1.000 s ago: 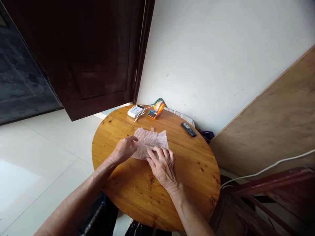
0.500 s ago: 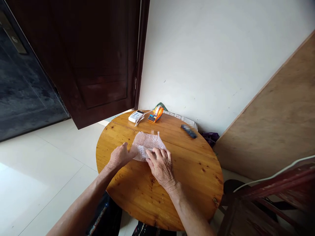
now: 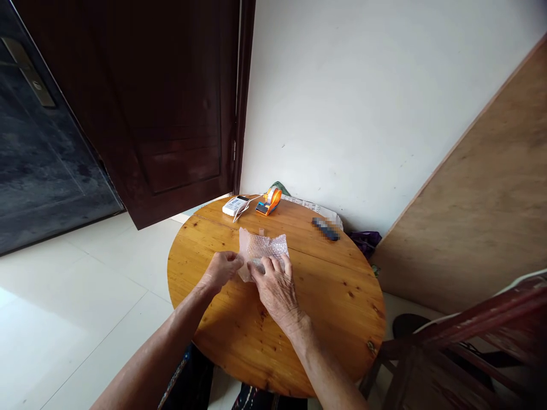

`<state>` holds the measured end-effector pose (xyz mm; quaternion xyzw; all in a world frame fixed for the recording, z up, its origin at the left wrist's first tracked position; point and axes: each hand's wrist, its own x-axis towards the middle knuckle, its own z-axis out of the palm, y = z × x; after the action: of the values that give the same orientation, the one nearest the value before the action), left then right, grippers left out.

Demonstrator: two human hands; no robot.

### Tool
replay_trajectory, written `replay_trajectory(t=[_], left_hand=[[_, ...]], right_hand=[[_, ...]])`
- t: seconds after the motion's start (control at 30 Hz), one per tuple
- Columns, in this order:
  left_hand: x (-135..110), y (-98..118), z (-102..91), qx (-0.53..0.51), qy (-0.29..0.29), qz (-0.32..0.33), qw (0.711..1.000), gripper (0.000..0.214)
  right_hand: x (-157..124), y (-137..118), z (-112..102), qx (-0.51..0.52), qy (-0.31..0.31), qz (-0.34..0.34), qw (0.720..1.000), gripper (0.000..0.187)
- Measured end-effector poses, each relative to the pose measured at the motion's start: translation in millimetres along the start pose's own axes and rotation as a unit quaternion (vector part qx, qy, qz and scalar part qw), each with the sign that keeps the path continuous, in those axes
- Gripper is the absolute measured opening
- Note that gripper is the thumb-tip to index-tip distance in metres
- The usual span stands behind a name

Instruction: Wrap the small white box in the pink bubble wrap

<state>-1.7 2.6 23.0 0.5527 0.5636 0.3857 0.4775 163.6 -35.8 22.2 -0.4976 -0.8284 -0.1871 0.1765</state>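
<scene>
Whatever lies inside the bubble wrap (image 3: pixel 262 250) is hidden: the sheet is bunched and cloudy, and only a greyish shape shows through it near the fingertips, too dim to name. The right hand (image 3: pixel 277 289) lies over the near edge of the wrap, fingers curled down onto it and covering that edge. The left hand (image 3: pixel 222 269) pinches the wrap's left corner between thumb and fingers. Both hands are closed on the sheet, which sits on the round wooden counter (image 3: pixel 325 307), a little beyond its middle and towards the wall.

At the far rim stand a white box (image 3: pixel 235 205) with a white cable running from it and an orange tape dispenser (image 3: pixel 269 201), just beside each other. Behind them, a green scrap and some printed paper are mostly hidden by the rim. A small dark oblong (image 3: pixel 325 229) lies to the right of these, blurred beyond reading.

The near edge of the counter is cut off by the forearms and dark clothing below. The counter's right half and near part are bare wood, well apart from the hands. A dark door (image 3: pixel 171 114) stands to the left, a leaning wooden board (image 3: pixel 482 205) to the right, and a dark red chair frame (image 3: pixel 465 336) presses in at the lower right corner.
</scene>
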Motion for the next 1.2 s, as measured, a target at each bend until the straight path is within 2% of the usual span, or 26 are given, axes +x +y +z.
replay_trajectory(t=[0.17, 0.3, 0.37, 0.47, 0.6, 0.7, 0.8, 0.9, 0.97, 1.1, 1.2], left_hand=[[-5.1, 15.0, 14.8, -0.066, -0.023, -0.003, 0.998, 0.019], [-10.1, 19.2, 16.7, -0.075, -0.049, 0.01, 0.996, 0.026], [-11.3, 19.9, 17.5, -0.026, -0.062, 0.052, 0.996, 0.025], [-12.9, 23.3, 20.9, 0.132, -0.049, 0.116, 0.983, 0.023], [-17.2, 30.6, 25.8, 0.364, -0.006, 0.141, 0.921, 0.025], [-17.8, 29.1, 26.7, 0.432, 0.012, 0.185, 0.882, 0.022], [-14.1, 20.9, 25.5, 0.434, 0.019, 0.247, 0.866, 0.016], [-8.8, 12.6, 23.9, 0.401, 0.002, 0.284, 0.871, 0.016], [-5.8, 8.5, 23.2, 0.373, -0.015, 0.299, 0.878, 0.017], [-1.3, 1.2, 23.5, 0.335, -0.026, 0.321, 0.885, 0.02], [0.6, -5.4, 25.0, 0.32, -0.02, 0.329, 0.888, 0.021]], right_hand=[[-3.4, 1.8, -4.0, 0.063, 0.013, 0.005, 0.998, 0.031], [-7.4, 8.0, -6.7, 0.142, 0.065, 0.021, 0.987, 0.04], [-7.7, 10.7, -7.0, 0.161, 0.085, 0.036, 0.983, 0.042], [-7.4, 13.0, -6.2, 0.176, 0.093, 0.048, 0.979, 0.042], [-8.4, 13.4, -3.8, 0.177, 0.097, 0.053, 0.978, 0.042], [-9.2, 15.4, -2.5, 0.19, 0.106, 0.061, 0.974, 0.044], [-9.7, 24.4, -2.3, 0.219, 0.128, 0.09, 0.963, 0.038], [-12.5, 41.1, -2.2, 0.255, 0.151, 0.157, 0.942, 0.028], [-16.6, 52.8, -2.4, 0.284, 0.135, 0.219, 0.924, 0.031], [-26.6, 64.6, -3.2, 0.355, 0.019, 0.352, 0.866, 0.058], [-28.3, 62.6, -0.9, 0.402, -0.031, 0.398, 0.824, 0.06]])
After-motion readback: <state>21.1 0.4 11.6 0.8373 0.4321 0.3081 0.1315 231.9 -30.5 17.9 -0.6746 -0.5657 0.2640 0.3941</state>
